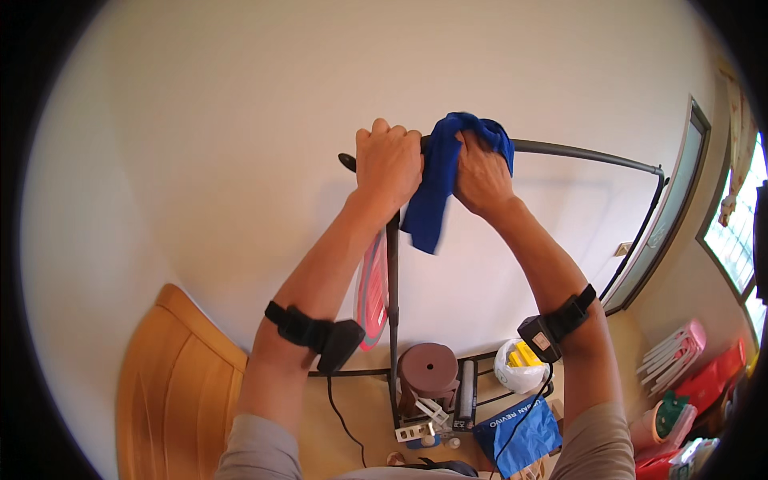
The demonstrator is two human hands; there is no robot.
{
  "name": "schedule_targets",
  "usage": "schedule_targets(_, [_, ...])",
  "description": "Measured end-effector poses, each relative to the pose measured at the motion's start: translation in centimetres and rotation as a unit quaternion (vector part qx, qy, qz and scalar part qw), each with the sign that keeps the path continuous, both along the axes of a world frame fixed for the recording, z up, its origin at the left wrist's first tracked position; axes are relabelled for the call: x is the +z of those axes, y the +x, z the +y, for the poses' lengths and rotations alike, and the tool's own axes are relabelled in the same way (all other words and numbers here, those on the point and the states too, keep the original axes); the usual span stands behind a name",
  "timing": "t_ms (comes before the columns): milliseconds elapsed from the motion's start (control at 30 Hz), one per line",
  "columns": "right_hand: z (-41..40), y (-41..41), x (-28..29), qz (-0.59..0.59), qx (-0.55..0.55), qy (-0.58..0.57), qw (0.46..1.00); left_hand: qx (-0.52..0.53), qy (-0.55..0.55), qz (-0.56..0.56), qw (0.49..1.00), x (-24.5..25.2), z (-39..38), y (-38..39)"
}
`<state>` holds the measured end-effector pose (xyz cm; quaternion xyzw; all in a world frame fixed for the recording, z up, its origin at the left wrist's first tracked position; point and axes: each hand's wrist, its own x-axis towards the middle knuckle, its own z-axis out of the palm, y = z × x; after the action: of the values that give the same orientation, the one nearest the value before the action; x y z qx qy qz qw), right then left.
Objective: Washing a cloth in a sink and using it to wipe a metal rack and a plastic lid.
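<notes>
A black metal clothes rack has its top rail (576,150) running across in front of me, with a rounded end cap at its left end. My left hand (389,159) is closed around the rail near that end. Just to the right, my right hand (482,171) grips the rail through a blue cloth (433,186), which is draped over the bar and hangs down between my hands. The palms and most fingertips are hidden. The rack's left upright (393,288) runs down to a base frame on the floor.
Below stand a brown round stool (429,367), a white plastic bag (521,367) with yellow packets, and a blue bag (521,435). A wooden panel (180,384) leans at lower left. Pink hangers (675,354) and red items lie at right, near a window. A pale wall rises behind the rack.
</notes>
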<state>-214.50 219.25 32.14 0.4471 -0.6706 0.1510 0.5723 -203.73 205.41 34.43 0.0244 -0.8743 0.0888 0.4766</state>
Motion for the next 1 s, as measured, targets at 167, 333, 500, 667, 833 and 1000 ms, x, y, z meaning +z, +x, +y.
schedule_targets(167, [-0.5, -2.3, 2.3, 0.07, 0.011, 0.023, 0.997, -0.007, -0.013, 0.09, 0.996, -1.2, -0.8, -1.0])
schedule_targets(333, [0.9, -4.4, 3.6, -0.053, 0.034, 0.077, 0.995, -0.037, -0.001, 0.067, 0.997, -1.2, -0.3, -1.1])
schedule_targets(500, [3.0, -5.8, 2.9, -0.007, 0.07, 0.095, 0.993, -0.054, -0.008, 0.075, 0.996, -1.8, -0.6, -1.4])
schedule_targets(667, [7.8, -7.2, 2.3, 0.007, 0.009, 0.08, 0.997, -0.062, -0.02, 0.075, 0.995, -2.1, 0.4, -2.3])
schedule_targets(833, [5.1, -6.3, 2.0, -0.042, 0.0, 0.065, 0.997, -0.05, -0.026, 0.11, 0.992, -1.8, 1.0, -3.1])
schedule_targets(1000, [0.0, -3.0, 1.9, -0.08, 0.044, 0.031, 0.995, -0.068, 0.004, 0.088, 0.994, -1.5, 0.2, -2.3])
